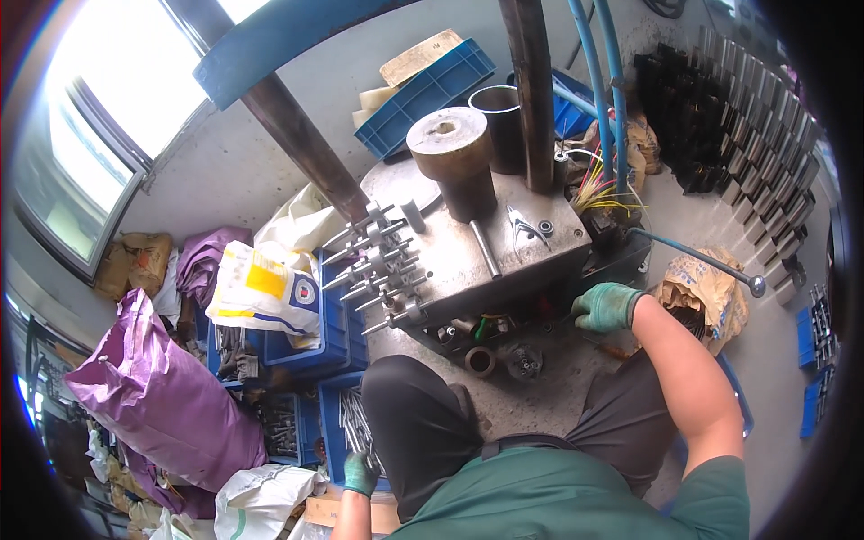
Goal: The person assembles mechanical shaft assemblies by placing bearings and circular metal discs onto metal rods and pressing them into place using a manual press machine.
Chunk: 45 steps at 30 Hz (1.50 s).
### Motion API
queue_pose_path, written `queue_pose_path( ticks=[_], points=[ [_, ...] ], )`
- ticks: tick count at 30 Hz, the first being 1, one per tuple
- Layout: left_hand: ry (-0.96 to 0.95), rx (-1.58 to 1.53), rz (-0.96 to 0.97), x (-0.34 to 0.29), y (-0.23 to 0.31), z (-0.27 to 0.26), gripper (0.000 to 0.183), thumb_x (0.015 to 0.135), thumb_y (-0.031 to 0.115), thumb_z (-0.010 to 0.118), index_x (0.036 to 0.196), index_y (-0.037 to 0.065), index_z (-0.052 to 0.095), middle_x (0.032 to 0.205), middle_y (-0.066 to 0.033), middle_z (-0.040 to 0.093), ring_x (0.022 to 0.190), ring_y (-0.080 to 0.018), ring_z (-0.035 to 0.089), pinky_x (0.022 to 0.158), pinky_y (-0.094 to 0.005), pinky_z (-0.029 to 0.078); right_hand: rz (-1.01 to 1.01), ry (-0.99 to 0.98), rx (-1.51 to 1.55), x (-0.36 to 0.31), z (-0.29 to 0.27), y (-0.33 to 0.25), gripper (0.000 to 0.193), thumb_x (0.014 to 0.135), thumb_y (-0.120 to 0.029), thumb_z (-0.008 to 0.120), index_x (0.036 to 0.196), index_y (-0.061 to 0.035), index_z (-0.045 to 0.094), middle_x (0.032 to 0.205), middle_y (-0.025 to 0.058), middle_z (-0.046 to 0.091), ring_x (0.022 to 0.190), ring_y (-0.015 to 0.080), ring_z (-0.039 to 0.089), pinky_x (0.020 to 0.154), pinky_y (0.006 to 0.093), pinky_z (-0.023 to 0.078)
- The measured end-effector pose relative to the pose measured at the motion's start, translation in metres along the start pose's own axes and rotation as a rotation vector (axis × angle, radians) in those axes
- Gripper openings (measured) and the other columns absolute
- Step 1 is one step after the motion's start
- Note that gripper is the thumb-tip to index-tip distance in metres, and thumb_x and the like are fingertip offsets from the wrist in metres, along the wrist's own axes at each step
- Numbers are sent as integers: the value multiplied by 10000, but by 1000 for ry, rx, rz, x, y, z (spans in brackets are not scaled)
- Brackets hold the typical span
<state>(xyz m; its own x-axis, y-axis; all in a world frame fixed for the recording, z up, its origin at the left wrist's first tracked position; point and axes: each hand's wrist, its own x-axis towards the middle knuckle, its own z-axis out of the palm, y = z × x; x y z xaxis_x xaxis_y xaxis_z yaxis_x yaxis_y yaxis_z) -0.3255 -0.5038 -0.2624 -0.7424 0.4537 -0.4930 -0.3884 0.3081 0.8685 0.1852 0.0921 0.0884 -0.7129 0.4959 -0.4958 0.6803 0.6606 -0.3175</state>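
My left hand [360, 474], in a green glove, is down in a blue bin [330, 421] at my left knee, against the metal rods [354, 421] lying there. Its fingers are too hidden to read. In front of the press bed [540, 216], to the right, my gloved right hand [607, 308] hangs with curled fingers; whatever is in them, if anything, is out of sight. On the bed lie a loose rod [486, 249], grey pliers [522, 225] and a small ring [545, 228]. A thick round ram [450, 148] stands over the bed.
Several pins and collars [382, 265] line the bed's left edge. A steel lever [702, 255] with a ball end juts out at right. Purple sacks [162, 396] and blue crates [315, 351] crowd the left. Stacked metal tubes [756, 144] stand at far right.
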Motion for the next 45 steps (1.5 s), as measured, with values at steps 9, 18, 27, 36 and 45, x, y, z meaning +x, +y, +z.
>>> queue_pose_path(
  ticks=[9, 18, 27, 36, 45],
  points=[
    [-575, -107, 329, -171, 397, 298, 383, 979, 245, 707, 1280, 55, 568, 850, -67, 687, 570, -144, 620, 491, -243, 504, 27, 41, 56, -28, -6, 6, 457, 945, -360, 635, 1301, -92, 735, 1211, 205, 752, 1147, 389, 701, 1025, 464, 536],
    [-391, 436, 360, -79, 388, 525, 300, 944, 205, 676, 1133, -22, 624, 965, -161, 686, 848, -310, 688, 735, -437, 575, 61, 36, 57, -18, 1, 22, 476, 931, -367, 635, 1311, -101, 742, 1268, 179, 748, 1197, 360, 692, 1056, 441, 528],
    [-272, 1246, 792, -102, 401, 564, 470, 967, 328, 682, 1394, 133, 652, 1394, -260, 555, 1245, -433, 645, 1071, -514, 531, 58, 25, 77, -16, 9, 37, 472, 944, -391, 637, 1288, -84, 741, 1226, 196, 750, 1164, 371, 699, 1030, 447, 537],
    [-295, 1079, 1177, -68, 374, 554, 518, 898, 393, 785, 1217, -5, 696, 1434, -242, 573, 1289, -426, 578, 1100, -518, 483, 20, -87, 47, -11, 13, 11, 486, 959, -399, 629, 1321, -89, 722, 1212, 215, 749, 1150, 398, 696, 1029, 474, 535],
    [-382, 1040, 1128, -79, 389, 558, 579, 881, 376, 806, 1321, 27, 667, 1377, -248, 603, 1284, -433, 571, 1111, -512, 481, -48, -142, 100, 10, 15, 4, 521, 955, -411, 636, 1341, -68, 708, 1236, 222, 740, 1181, 396, 686, 1050, 463, 526]
  ],
)
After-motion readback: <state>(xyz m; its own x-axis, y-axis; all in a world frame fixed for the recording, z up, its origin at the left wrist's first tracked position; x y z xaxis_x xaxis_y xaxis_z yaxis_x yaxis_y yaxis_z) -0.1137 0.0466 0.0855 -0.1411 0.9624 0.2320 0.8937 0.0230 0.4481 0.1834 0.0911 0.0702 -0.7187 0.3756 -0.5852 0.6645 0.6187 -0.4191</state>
